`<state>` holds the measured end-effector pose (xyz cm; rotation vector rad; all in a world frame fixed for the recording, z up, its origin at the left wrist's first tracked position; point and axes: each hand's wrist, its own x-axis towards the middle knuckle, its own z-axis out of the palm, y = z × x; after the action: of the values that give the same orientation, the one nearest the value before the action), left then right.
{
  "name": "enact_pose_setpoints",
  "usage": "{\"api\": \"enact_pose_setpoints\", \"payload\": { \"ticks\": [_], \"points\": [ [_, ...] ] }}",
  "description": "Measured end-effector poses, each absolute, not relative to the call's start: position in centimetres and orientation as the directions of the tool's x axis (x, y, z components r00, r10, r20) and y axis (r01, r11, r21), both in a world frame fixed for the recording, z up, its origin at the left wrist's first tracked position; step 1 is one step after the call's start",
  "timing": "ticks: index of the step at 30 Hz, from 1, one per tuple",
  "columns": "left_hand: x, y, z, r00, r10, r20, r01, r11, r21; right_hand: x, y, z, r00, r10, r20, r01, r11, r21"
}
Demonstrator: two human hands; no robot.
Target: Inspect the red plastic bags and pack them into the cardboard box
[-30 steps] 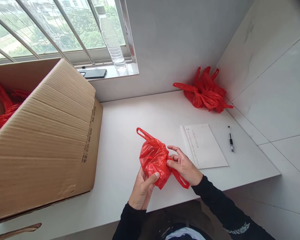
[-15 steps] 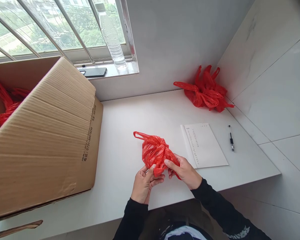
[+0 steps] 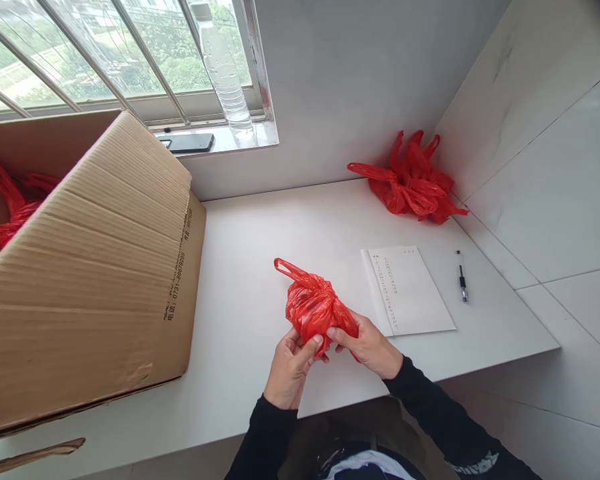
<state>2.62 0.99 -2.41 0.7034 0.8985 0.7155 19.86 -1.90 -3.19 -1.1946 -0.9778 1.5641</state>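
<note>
A red plastic bag, gathered into a bunch with one handle loop pointing to the upper left, is held just above the front part of the white table. My left hand pinches its lower left side between thumb and fingers. On the lower right side, my right hand grips the plastic with the thumb on top. Some fingertips are hidden behind the bag, and its contents cannot be made out.
A large open cardboard box with red bags inside stands at left. More red plastic bags lie in the back right corner. A paper pad and a pen are at right. A bottle and phone rest on the windowsill.
The bag has turned slightly and looks rounder, its loop shifted a little up and right. My left fingers have moved in closer under it. My right hand stays nearly in place.
</note>
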Motion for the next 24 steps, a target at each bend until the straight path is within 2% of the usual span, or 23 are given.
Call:
{"api": "enact_pose_setpoints", "payload": {
  "ticks": [8, 14, 19, 24],
  "points": [
    [2.8, 1.1, -3.2, 0.35, 0.791, -0.502, -0.241, 0.594, 0.768, 19.6, -2.0, -2.7, -0.13, 0.964, -0.233, -0.224, -0.257, -0.94],
    [2.8, 0.7, -2.5, 0.446, 0.76, -0.473, -0.3, 0.625, 0.721, 19.5, -1.9, -2.7, -0.124, 0.961, -0.246, -0.302, -0.273, -0.914],
    [2.9, 0.4, -2.0, 0.388, 0.818, -0.425, -0.291, 0.546, 0.786, 20.1, -1.8, -1.9, -0.182, 0.951, -0.249, -0.302, -0.295, -0.907],
    [3.1, 0.1, -1.9, 0.372, 0.823, -0.43, -0.269, 0.539, 0.798, 20.2, -1.3, -2.3, -0.077, 0.954, -0.291, -0.301, -0.301, -0.905]
  ]
}}
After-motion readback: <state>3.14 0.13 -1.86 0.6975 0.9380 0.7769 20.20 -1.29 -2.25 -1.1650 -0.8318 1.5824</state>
